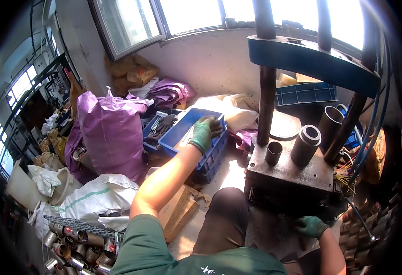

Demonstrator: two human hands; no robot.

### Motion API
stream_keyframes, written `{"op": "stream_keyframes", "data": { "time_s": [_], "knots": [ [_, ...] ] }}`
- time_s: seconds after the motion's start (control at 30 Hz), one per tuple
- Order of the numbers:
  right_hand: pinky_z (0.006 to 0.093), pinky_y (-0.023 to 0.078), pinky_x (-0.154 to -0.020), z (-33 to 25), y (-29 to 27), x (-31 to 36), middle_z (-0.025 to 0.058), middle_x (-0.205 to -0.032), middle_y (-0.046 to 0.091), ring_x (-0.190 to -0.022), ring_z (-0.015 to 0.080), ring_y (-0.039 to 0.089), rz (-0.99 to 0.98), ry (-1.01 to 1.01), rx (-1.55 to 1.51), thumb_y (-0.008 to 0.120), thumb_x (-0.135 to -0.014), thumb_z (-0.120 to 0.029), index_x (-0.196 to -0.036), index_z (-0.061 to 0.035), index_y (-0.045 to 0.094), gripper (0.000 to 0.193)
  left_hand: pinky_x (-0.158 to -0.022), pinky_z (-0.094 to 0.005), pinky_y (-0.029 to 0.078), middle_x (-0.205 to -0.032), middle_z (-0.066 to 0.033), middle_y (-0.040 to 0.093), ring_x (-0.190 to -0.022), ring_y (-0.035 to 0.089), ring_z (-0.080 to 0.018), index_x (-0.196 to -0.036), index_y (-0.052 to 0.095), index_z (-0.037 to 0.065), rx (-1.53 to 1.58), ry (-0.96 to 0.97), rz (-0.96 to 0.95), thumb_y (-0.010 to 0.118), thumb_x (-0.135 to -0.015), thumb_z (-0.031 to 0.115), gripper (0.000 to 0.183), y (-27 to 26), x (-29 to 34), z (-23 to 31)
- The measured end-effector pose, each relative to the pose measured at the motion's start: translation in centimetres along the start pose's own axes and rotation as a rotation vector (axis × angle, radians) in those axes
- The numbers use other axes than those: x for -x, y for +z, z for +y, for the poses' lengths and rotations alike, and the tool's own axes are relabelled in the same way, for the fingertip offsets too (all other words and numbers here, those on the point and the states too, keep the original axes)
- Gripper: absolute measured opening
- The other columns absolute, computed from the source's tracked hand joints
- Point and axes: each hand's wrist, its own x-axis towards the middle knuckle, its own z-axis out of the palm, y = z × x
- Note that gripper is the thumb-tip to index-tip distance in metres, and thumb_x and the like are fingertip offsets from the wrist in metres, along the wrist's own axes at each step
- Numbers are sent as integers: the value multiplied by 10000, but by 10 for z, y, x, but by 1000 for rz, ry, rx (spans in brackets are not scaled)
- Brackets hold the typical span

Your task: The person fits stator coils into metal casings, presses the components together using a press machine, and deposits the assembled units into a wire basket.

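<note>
My left hand (205, 131), in a green glove with dark fingers, is stretched forward over the right side of a blue plastic crate (170, 145). Its fingers are curled, and whatever they hold is hidden. A pale item shows inside the crate near the wrist. My right hand (312, 227), gloved in green too, is low at the right, in front of the press base (288, 172); its fingers fade into shadow. On the base stand a short metal tube (274, 153), a thicker metal sleeve (306, 146) and a wide cylinder (330, 123) behind.
Steel columns (266, 105) carry the press's blue crossbeam (311, 58). A purple sack (111, 133) and a white sack (100, 197) lie left. Metal cylinders fill a wire basket (50, 219) at lower left. Cardboard (178, 208) lies by my left arm; dark cylindrical parts (363, 238) are stacked right.
</note>
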Motion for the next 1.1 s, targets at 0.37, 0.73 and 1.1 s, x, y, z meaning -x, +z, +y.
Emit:
{"op": "stream_keyframes", "data": {
  "time_s": [0.37,0.73,1.1],
  "knots": [
    [487,549,-971,-24,-47,-37,204,-1161,717,-1093,409,677,593,-51,-153,725,-937,-250,-1238,-42,707,367,-788,-358,594,-1016,-90,706,-906,705,-230,-1226,644,67,196,-310,-201,667,-1010,219,265,185,78,-178],
    [507,507,-1014,-42,-199,-174,214,-1226,690,-1144,429,641,1068,-36,264,754,-886,-172,-1384,-22,599,543,-805,-342,555,-1120,-45,652,-953,645,-194,-1275,637,85,122,-257,-69,633,-1009,187,286,193,54,-201],
    [445,559,-942,-45,-182,-147,207,-1119,731,-1045,373,716,1128,-111,-264,723,-968,-178,-1458,-26,545,544,-791,-321,527,-1226,-55,632,-951,617,-184,-1435,566,73,-38,-177,-256,657,-1014,216,454,197,24,-230]
  ]
}}
